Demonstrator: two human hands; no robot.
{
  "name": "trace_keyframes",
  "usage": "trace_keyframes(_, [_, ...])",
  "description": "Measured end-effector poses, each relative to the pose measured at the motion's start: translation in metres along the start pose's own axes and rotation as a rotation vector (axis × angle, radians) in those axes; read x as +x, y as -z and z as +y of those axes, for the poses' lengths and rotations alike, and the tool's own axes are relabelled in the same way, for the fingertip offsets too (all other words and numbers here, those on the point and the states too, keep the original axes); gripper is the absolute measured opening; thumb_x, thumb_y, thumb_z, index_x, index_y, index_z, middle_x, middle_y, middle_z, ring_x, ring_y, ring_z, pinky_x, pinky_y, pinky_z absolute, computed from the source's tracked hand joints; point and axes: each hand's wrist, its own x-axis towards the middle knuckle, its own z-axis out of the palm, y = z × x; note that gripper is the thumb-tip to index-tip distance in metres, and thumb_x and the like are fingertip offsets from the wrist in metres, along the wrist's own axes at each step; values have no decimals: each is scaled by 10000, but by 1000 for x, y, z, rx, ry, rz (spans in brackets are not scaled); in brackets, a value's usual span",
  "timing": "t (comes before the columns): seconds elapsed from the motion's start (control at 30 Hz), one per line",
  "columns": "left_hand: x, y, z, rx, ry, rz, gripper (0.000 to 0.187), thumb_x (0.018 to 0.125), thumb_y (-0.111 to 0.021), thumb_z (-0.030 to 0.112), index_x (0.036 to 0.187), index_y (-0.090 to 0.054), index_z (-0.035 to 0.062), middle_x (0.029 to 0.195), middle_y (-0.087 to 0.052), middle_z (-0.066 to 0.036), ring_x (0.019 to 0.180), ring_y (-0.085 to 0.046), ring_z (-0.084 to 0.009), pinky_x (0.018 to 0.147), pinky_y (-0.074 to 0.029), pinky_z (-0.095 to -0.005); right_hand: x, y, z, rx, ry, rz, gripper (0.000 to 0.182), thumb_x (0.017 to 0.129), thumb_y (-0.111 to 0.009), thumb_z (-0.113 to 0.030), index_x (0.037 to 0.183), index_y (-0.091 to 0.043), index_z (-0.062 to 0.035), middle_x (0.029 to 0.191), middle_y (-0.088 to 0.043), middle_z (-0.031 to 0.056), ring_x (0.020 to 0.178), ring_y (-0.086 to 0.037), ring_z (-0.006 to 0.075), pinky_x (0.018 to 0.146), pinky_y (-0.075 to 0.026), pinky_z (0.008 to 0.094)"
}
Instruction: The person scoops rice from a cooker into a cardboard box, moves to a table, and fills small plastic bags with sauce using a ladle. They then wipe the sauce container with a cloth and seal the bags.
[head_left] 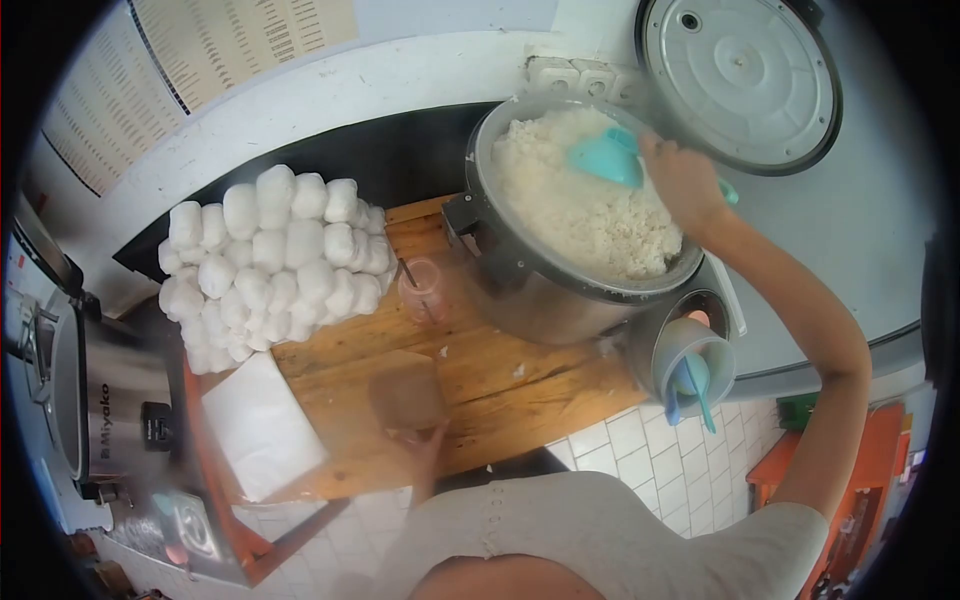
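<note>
- Right hand (682, 180) is clenched on the handle of a teal rice paddle (608, 158); I see the paddle blade sitting in the cooked rice (585, 205) near the top of the pot.
- Rice fills the big rice cooker (520, 280), which stands at the back right of the wooden board (480, 385); its lid (738, 75) is flipped open behind it.
- Left hand (425, 440) is at the near edge of the board, fingers pinching a sheet of brown paper (406, 392) that lies flat on the wood. It's blurred, so I think it's grasping the paper's edge, not fully sure.
- Stack of white wrapped rice balls (275, 255) piled at the board's back left, well apart from both hands.
- White paper stack (262, 425) just left of the brown sheet.
- Pink cup (422, 290) stands between the pile and the cooker.
- Grey holder (690, 365) with blue spoons hangs at the cooker's front right.
- Second cooker (100, 400), steel, at far left.
</note>
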Motion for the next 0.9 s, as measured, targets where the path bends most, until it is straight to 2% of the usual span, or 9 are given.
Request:
trace_keyframes(0.1, [7, -1, 8, -136, 245, -72, 1318, 447, -855, 371, 1354, 25, 0, 1254, -367, -223, 1031, -488, -349, 839, -415, -395, -16, -6, -5, 25, 42, -40, 249, 718, -547, -20, 927, -415, 11, 745, -600, 143, 627, -633, 238, 517, -509, 300])
trace_keyframes(0.2, [4, -25, -22, 455, -301, 304, 1285, 455, -849, 390, 1354, -12, 13, 1284, -343, -204, 1054, -469, -352, 839, -419, -387, -36, -9, -23, 103, 84, -120, 254, 714, -550, -21, 928, -415, 11, 747, -599, 150, 639, -633, 246, 509, -505, 315])
trace_keyframes(0.3, [5, -19, -22, 236, -90, 180, 1192, 487, -833, 401, 1342, -93, 25, 1297, -346, -180, 1059, -466, -350, 835, -427, -384, -42, -9, -28, 210, 100, -278, 250, 726, -557, -45, 928, -420, 10, 759, -598, 168, 653, -626, 270, 518, -498, 340])
trace_keyframes(0.37, [16, -14, -19, 183, -568, 341, 970, 499, -824, 386, 1263, -313, 77, 1231, -444, -136, 975, -524, -330, 748, -458, -375, -44, -11, -22, 301, 97, -367, 245, 742, -561, -67, 929, -424, 9, 769, -597, 178, 664, -620, 290, 535, -495, 356])
trace_keyframes(0.47, [17, 1, -13, 310, -322, 120, 598, 574, -788, 308, 1065, -512, 106, 1009, -578, -110, 802, -582, -301, 621, -464, -363, -37, -12, -6, 476, 160, -408, 242, 774, -568, -139, 929, -456, 9, 775, -592, 194, 728, -602, 336, 624, -483, 398])
trace_keyframes(0.67, [19, 47, 23, 338, -523, 49, 171, 682, -690, 115, 819, -595, 76, 671, -561, -98, 581, -560, -276, 497, -419, -338, -12, -47, 14, 687, 406, -474, 284, 767, -589, -235, 906, -525, 4, 763, -589, 198, 809, -565, 367, 707, -440, 425])
trace_keyframes(0.77, [25, 86, 64, 388, -685, 142, 173, 685, -670, 60, 840, -593, 67, 652, -548, -102, 522, -514, -251, 472, -395, -310, 0, -52, 33, 839, 583, -453, 290, 769, -598, -259, 847, -540, 14, 666, -572, 158, 645, -578, 304, 568, -450, 375])
trace_keyframes(0.83, [30, 117, 109, 307, -670, 45, 189, 695, -647, 27, 871, -583, 47, 638, -540, -109, 474, -459, -233, 455, -370, -289, -1, -7, 43, 960, 152, -978, 287, 778, -604, -263, 787, -543, 17, 547, -497, 86, 467, -501, 181, 418, -389, 302])
trace_keyframes(0.9, [36, 123, 165, 200, -721, 150, 212, 698, -632, 13, 900, -570, 29, 622, -528, -103, 455, -428, -218, 446, -355, -280, -6, -17, 57, 1047, 135, -1000, 267, 793, -600, -255, 800, -537, 4, 499, -405, 19, 399, -377, 85, 346, -282, 236])
